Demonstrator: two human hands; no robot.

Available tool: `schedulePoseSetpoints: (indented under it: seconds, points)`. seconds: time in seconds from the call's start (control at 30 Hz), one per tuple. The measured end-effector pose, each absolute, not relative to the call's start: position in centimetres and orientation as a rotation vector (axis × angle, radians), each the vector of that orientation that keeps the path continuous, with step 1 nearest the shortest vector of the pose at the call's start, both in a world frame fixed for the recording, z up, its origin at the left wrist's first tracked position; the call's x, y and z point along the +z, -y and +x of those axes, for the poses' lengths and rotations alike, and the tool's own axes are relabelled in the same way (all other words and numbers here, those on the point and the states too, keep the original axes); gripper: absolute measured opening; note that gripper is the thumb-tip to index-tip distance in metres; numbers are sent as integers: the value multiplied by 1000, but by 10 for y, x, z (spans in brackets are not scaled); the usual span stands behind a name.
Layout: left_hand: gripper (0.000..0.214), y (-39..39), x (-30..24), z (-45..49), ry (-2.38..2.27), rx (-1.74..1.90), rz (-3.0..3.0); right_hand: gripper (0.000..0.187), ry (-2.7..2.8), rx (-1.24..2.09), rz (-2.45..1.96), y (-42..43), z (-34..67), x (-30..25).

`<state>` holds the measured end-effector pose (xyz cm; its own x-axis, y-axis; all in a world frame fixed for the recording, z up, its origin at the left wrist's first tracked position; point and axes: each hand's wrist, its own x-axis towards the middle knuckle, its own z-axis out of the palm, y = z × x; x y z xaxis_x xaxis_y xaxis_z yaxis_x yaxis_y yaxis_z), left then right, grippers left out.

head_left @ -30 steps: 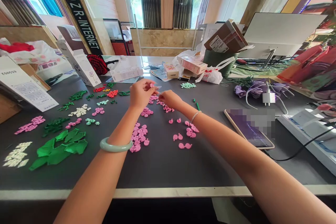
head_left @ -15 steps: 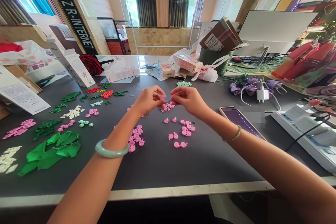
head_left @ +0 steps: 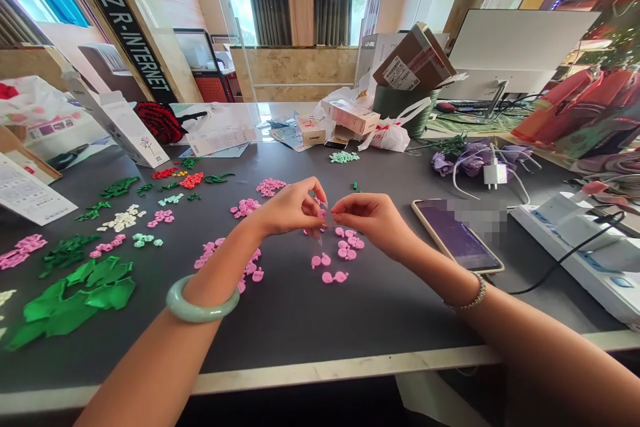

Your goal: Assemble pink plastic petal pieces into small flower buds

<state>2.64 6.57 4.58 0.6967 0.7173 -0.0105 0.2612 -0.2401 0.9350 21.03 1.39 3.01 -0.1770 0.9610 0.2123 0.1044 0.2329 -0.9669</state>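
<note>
Over the middle of the dark table, my left hand (head_left: 293,209) pinches a small pink plastic piece (head_left: 323,212) between thumb and fingertips. My right hand (head_left: 367,217) is just to its right, thumb and fingers pressed together near that piece; whatever they hold is too small to make out. Below the hands lie round pink pieces (head_left: 334,277), several joined in pairs. Left of them, partly behind my left forearm, is a loose group of pink pieces (head_left: 257,274). Two more pink heaps (head_left: 271,187) sit beyond my left hand. A small green piece (head_left: 355,187) stands behind my right hand.
Green leaf pieces (head_left: 75,300), white pieces (head_left: 123,217) and red pieces (head_left: 191,180) spread over the left side. Mint pieces (head_left: 344,157) lie farther back. To the right are a phone (head_left: 457,237), a power strip (head_left: 575,253) and purple flowers (head_left: 473,159). Boxes (head_left: 350,118) line the back.
Both hands have come closer to me, from above the far pink pile to above the paired pink pieces. The view has shifted slightly to the right.
</note>
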Motion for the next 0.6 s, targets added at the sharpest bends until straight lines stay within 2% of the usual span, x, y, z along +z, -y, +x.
schedulePoseSetpoints:
  seconds: [0.23, 0.6]
  points:
    - [37, -63, 47, 30, -766, 473, 1770, 15, 1403, 1325, -955, -13, 214, 23]
    - [35, -60, 47, 32, -749, 431, 1799, 16, 1372, 1349, -949, -15, 217, 17]
